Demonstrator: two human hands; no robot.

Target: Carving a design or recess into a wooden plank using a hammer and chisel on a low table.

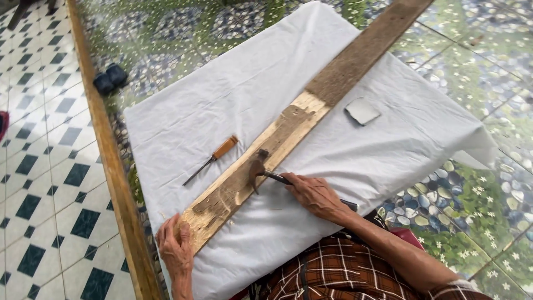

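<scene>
A long weathered wooden plank (311, 105) lies diagonally across a table covered with a white cloth (239, 83). My right hand (314, 194) grips the handle of a claw hammer (258, 166) whose head rests on the plank's pale, scraped near part. My left hand (175, 247) presses down on the plank's near end at the table's edge. A chisel with an orange wooden handle (214, 158) lies on the cloth just left of the plank, apart from both hands.
A small flat grey square piece (362, 110) lies on the cloth right of the plank. A wooden beam (108, 150) runs along the floor left of the table. Dark slippers (110, 78) sit on the patterned floor tiles beyond it.
</scene>
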